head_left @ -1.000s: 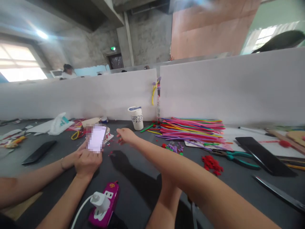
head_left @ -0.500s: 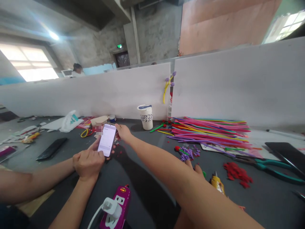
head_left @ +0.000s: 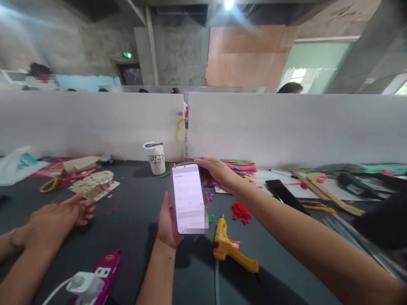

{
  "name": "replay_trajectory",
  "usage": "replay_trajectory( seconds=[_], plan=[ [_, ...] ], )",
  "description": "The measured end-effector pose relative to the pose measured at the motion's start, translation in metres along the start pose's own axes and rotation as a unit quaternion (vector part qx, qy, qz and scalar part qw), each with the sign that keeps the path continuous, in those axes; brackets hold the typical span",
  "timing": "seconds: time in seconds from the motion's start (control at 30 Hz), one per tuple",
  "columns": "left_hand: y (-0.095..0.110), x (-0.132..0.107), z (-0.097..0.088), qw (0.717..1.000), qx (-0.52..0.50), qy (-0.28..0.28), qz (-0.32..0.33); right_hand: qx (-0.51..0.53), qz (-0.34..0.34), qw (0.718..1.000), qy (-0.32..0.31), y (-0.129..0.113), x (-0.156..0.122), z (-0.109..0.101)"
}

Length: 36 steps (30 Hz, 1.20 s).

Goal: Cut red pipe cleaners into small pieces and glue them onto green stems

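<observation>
A lit smartphone [head_left: 188,195] stands tilted up over the dark table, its pale screen facing me. Around its lower left side wraps my left hand [head_left: 168,222], with the thumb along the edge. My right hand [head_left: 214,171] grips the upper right corner from the side, and its fingertips are partly hidden behind the phone. Just right of the phone lie a yellow glue gun [head_left: 222,241] and a pile of red pieces [head_left: 241,212]. Further left, apart from the phone, rest a co-worker's hands [head_left: 68,214].
Behind the phone stand a white lidded cup [head_left: 155,159] and colourful pipe cleaners [head_left: 243,167]. A purple power strip [head_left: 108,271] with a white plug lies front left. A dark phone [head_left: 286,197] is at right. White partition panels [head_left: 286,131] border the table's back.
The phone has left the co-worker's hands and come towards me, into both of my hands. The co-worker's hands have drawn away to the left. My view has turned right.
</observation>
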State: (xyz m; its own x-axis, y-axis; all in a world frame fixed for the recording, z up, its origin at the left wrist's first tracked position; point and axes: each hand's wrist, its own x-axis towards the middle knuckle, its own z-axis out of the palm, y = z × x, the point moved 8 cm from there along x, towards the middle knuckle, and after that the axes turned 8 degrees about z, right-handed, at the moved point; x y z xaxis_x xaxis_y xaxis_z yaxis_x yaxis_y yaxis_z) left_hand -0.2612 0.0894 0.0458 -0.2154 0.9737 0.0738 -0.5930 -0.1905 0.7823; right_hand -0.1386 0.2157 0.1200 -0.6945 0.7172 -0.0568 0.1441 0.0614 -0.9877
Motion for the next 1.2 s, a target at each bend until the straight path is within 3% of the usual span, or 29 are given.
replay_trajectory(
  seconds=[0.1,0.17,0.23,0.4,0.8,1.0,1.2],
  plan=[
    [-0.069,0.0,0.054,0.998,-0.038,-0.036,-0.042,-0.005,0.004,0.999,0.043,0.021,-0.03,-0.027],
    [-0.096,-0.002,0.079,0.995,-0.057,-0.054,-0.062,-0.008,-0.005,0.998,0.07,0.034,-0.047,-0.035],
    [-0.109,-0.005,0.095,0.988,-0.1,-0.073,-0.088,-0.017,-0.019,0.996,0.088,0.044,-0.063,-0.036],
    [-0.113,-0.006,0.095,0.978,-0.175,-0.063,-0.094,-0.044,-0.034,0.991,0.125,0.064,-0.085,-0.028],
    [-0.117,-0.002,0.088,0.977,-0.187,-0.041,-0.095,-0.065,-0.027,0.992,0.1,0.069,-0.08,-0.028],
    [-0.122,-0.001,0.087,0.975,-0.19,-0.057,-0.104,-0.03,-0.011,0.996,0.079,0.081,-0.074,-0.031],
    [-0.119,-0.003,0.096,0.967,-0.208,-0.097,-0.107,0.016,-0.021,0.998,0.053,0.077,-0.075,-0.033]
  ],
)
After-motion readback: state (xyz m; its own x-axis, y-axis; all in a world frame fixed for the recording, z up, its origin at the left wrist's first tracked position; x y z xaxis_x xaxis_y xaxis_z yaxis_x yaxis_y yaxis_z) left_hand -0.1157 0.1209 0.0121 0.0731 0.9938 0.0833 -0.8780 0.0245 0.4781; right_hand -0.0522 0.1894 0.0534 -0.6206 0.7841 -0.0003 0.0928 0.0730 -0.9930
